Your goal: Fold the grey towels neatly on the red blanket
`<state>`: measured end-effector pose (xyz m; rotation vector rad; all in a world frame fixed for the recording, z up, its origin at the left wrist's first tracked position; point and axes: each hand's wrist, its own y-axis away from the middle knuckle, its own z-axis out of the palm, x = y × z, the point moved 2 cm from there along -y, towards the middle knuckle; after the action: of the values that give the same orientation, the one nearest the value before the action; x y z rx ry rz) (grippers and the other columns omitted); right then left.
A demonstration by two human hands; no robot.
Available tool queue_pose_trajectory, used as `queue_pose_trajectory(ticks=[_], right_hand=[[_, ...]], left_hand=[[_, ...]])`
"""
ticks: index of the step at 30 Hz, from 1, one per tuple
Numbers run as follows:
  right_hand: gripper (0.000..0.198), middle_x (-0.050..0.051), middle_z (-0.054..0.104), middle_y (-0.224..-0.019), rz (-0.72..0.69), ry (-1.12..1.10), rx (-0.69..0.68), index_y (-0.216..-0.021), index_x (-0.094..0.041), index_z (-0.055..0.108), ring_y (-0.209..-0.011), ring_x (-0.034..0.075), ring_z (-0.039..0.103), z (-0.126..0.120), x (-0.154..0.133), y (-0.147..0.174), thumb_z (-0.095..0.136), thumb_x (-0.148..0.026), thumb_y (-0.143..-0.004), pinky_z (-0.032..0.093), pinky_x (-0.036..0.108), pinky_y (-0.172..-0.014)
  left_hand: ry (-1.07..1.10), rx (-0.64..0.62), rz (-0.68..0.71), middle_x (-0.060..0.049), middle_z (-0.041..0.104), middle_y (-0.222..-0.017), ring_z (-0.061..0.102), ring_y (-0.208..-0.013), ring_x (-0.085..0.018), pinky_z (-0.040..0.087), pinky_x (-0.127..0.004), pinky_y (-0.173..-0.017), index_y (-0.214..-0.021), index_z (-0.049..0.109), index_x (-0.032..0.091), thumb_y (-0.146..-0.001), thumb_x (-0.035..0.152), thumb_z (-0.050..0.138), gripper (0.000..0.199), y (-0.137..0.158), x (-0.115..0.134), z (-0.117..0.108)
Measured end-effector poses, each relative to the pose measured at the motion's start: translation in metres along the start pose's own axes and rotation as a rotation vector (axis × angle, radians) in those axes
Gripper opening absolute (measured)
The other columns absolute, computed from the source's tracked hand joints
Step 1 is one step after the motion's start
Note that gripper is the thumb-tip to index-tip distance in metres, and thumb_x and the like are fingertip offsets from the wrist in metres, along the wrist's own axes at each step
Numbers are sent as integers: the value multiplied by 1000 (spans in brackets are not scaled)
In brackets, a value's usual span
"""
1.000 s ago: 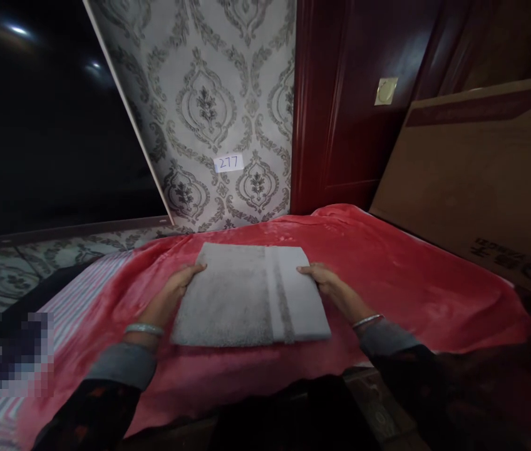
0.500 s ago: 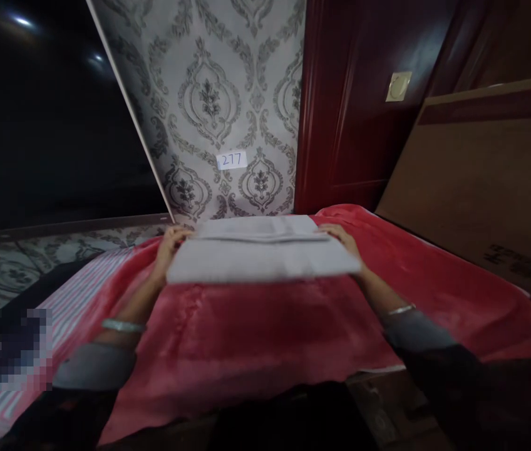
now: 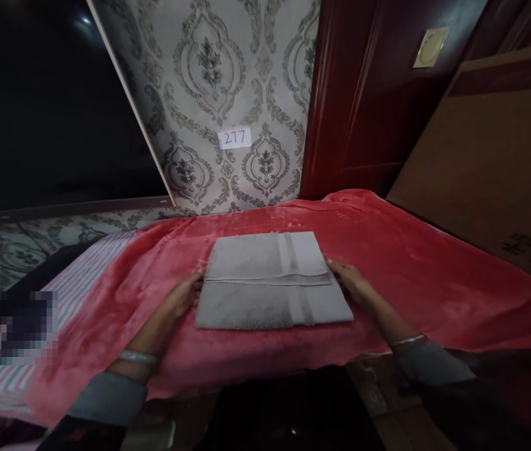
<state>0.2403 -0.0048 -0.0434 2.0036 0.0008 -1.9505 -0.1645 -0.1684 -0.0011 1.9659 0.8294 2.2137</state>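
Note:
A folded grey towel [image 3: 247, 307] with paler stripes on its right part lies flat at the middle of the red blanket [image 3: 416, 275]. Its two folded edges meet in a seam that runs from side to side. At the towel's left edge, my left hand [image 3: 188, 293] has its fingers curled against the cloth, the tips partly hidden. My right hand [image 3: 347, 279] grips the opposite edge near the seam, with some fingers tucked out of sight.
A large dark screen [image 3: 49, 113] stands at the left before the patterned wall [image 3: 209, 69]. On the right, a big cardboard box [image 3: 495, 163] leans beside a dark red wooden panel [image 3: 364, 94]. Striped cloth [image 3: 91, 269] shows past the blanket's left side.
Both hands have brought the towel down and nearer to me, from raised and tilted to flat on the blanket. The view has tipped downward a little.

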Motion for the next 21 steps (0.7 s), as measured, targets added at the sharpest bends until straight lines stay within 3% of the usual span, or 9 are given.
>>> queue_pose_trajectory(ticks=[5, 8, 12, 15, 17, 19, 21], right_hand=[[13, 6, 74, -73, 39, 19, 31, -93, -17, 68, -63, 20, 68, 17, -9, -6, 66, -24, -82, 55, 28, -58], [32, 2, 73, -72, 22, 19, 32, -113, -16, 64, -59, 17, 66, 14, -20, -6, 64, -16, -82, 53, 27, -55], [56, 0, 72, -74, -15, 80, -9, -137, -17, 52, -57, 16, 63, -7, -25, 0, 65, -20, -82, 52, 26, -55], [54, 5, 76, -90, -68, 234, -58, -131, -16, 59, -71, 18, 68, -26, -12, 0, 66, -19, -78, 55, 29, -65], [49, 7, 76, -100, -136, 409, -26, -126, -17, 64, -82, 21, 70, -35, -6, -3, 64, -20, -78, 57, 32, -73], [50, 9, 75, -107, -215, 589, 54, -129, -19, 63, -96, 25, 70, -34, -9, -9, 63, -23, -79, 56, 37, -85], [54, 12, 70, -123, -349, 748, 124, -135, -20, 60, -116, 29, 63, -21, -21, -14, 62, -28, -82, 49, 43, -101]], left_hand=[[55, 121, 36, -3, 68, -68, 62, -59, -17, 50, -28, -56, -80, 65, 16, -66, 36, 77, 28, -7, 7, 25], [43, 185, 113, 1, 65, -65, 57, -53, -14, 44, -25, -50, -81, 63, 17, -57, 26, 81, 31, -5, 10, 28], [15, 131, 227, 1, 66, -71, 58, -56, -14, 45, -24, -51, -86, 62, 17, -54, 34, 82, 42, 10, -3, 26], [-85, 35, 157, 1, 64, -67, 56, -51, -14, 41, -23, -46, -90, 60, 17, -56, 45, 82, 49, 20, -24, 20], [-203, 48, 140, 1, 63, -66, 57, -49, -16, 42, -25, -44, -97, 59, 18, -62, 55, 76, 53, 22, -30, 13], [-377, 197, 285, -3, 68, -75, 64, -59, -22, 50, -31, -50, -104, 58, 19, -69, 59, 69, 54, 19, -21, 8], [-605, 357, 544, -10, 72, -98, 70, -88, -28, 58, -40, -73, -110, 60, 19, -74, 55, 64, 51, 15, -1, 13]])
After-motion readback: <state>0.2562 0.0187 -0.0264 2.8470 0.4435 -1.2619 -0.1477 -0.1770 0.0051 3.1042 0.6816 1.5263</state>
